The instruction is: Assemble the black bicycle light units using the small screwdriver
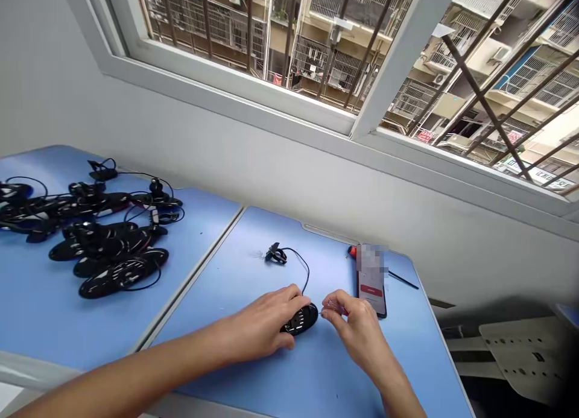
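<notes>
— Blue desk tops under a barred window, that's where you're working?

— Yes. My left hand [266, 321] lies flat over a black oval part [301, 319] on the desk [280, 382], palm pressing it down, fingers curled loosely over its near end. It sits right under that palm, flat on the surface.

— And the other hand?

— My right hand [355, 324] is pinched closed, thumb against fingertips, on a small clear tool [329, 310] whose tip points at the part's far end. What the tool is, I cannot tell.

— How does the part feel likely to handle?

— I'd judge it light, stiff and glossy, so apt to slide; best held by its edges or pinned from above. A thin wire [304, 272] runs off it, away from my grip, to a small connector [275, 254]. The wire looks limp and easy to snag.

— What else is around?

— Just past my right fingers lies a phone [373, 285], with a red-handled tool [352, 250] behind it. Well off beyond my left arm, on the neighbouring desk, sits a pile of similar black parts [97, 237] with tangled wires.
</notes>
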`<state>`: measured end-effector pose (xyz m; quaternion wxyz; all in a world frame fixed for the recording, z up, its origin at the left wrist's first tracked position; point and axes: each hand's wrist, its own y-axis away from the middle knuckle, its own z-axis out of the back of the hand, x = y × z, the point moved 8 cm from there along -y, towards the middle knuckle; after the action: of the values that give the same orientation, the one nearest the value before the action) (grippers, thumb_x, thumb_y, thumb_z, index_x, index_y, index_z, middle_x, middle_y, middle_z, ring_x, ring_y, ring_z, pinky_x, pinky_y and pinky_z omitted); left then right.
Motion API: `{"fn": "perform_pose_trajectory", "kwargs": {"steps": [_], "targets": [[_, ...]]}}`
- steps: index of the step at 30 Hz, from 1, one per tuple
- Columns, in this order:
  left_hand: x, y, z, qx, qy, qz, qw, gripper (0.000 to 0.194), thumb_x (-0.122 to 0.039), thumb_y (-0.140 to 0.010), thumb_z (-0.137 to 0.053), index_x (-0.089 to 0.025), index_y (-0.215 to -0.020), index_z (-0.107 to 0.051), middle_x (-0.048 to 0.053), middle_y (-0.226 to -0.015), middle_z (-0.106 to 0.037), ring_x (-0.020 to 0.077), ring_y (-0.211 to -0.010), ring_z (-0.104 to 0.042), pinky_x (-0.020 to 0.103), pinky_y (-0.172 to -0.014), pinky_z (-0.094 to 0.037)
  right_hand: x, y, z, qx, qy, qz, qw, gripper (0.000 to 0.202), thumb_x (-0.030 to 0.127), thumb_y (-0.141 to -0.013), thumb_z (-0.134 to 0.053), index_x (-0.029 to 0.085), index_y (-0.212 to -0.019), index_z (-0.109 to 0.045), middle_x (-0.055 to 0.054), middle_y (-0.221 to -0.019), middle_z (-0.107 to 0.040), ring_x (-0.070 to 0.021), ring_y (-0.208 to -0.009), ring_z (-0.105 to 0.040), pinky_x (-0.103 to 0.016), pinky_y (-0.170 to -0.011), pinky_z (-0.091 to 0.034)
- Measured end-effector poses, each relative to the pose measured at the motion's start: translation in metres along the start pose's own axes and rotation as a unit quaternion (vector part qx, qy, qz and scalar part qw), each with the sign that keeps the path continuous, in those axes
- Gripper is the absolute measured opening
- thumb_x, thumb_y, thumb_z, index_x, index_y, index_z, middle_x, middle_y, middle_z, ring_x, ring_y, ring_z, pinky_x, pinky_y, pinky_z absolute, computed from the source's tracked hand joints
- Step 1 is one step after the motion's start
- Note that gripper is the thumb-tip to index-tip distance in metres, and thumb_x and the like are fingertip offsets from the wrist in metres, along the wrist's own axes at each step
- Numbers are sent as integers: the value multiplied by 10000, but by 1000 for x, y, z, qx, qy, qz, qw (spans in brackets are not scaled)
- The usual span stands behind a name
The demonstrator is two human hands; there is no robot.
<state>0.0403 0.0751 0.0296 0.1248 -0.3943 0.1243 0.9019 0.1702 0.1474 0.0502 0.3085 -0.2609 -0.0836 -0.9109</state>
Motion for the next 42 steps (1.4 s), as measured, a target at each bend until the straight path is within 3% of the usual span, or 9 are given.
{"fn": "perform_pose_trajectory", "kwargs": {"steps": [10, 15, 23, 31, 35, 39, 42], "targets": [[0, -2, 4, 0, 2, 0, 1000, 438, -159, -748, -644, -270, -1160, -549, 27, -1086, -530, 240, -1000, -558, 314, -834, -442, 5, 0, -8, -31, 61, 40, 997, 109, 214, -859, -577, 241, -775, -640, 31, -725, -687, -134, -627, -603, -234, -570, -362], [-2, -2, 5, -1, 4, -13, 1000, 473, -142, -750, -622, -266, -1198, -538, 35, -1102, -528, 242, -1011, -552, 325, -870, -437, 6, -1, -9, -47, 98, 68, 992, 111, 198, -867, -574, 238, -795, -649, 18, -712, -672, -139, -624, -592, -236, -569, -337], [-2, -1, 2, 0, -5, -30, 1000, 452, -129, -745, -568, -268, -1174, -536, 33, -1100, -526, 233, -1004, -548, 311, -875, -432, 21, 5, -13, -67, 144, 158, 975, 165, 163, -916, -534, 232, -800, -630, 17, -729, -658, -139, -697, -564, -251, -576, -319], [2, -3, 1, -9, -3, -39, 999, 473, -157, -753, -569, -290, -1206, -552, 22, -1065, -531, 222, -978, -551, 290, -859, -430, 12, 2, -21, -38, 166, 96, 981, 116, 147, -854, -638, 239, -784, -641, 19, -760, -671, -158, -740, -580, -253, -559, -296], [3, -3, 2, -8, -10, -39, 999, 529, -179, -775, -579, -300, -1288, -524, 33, -1101, -542, 232, -996, -562, 304, -877, -433, 14, 3, -2, -45, 21, 91, 995, 123, 241, -921, -571, 230, -829, -652, -1, -817, -680, -154, -762, -606, -255, -653, -412], [6, -3, 4, -5, -24, -32, 999, 589, -203, -798, -589, -297, -1369, -476, 54, -1169, -556, 252, -1037, -568, 325, -898, -431, 13, 13, 44, -192, -131, 117, 966, 273, 339, -996, -417, 212, -980, -657, -67, -981, -645, -184, -906, -601, -282, -698, -459], [7, -3, 6, -6, -34, -28, 999, 589, -209, -809, -582, -303, -1379, -472, 55, -1183, -570, 255, -1043, -576, 327, -898, -435, 9, 20, 57, -258, -138, 127, 948, 327, 381, -1006, -383, 207, -1061, -654, -55, -886, -580, -172, -799, -561, -288, -648, -444]]}}
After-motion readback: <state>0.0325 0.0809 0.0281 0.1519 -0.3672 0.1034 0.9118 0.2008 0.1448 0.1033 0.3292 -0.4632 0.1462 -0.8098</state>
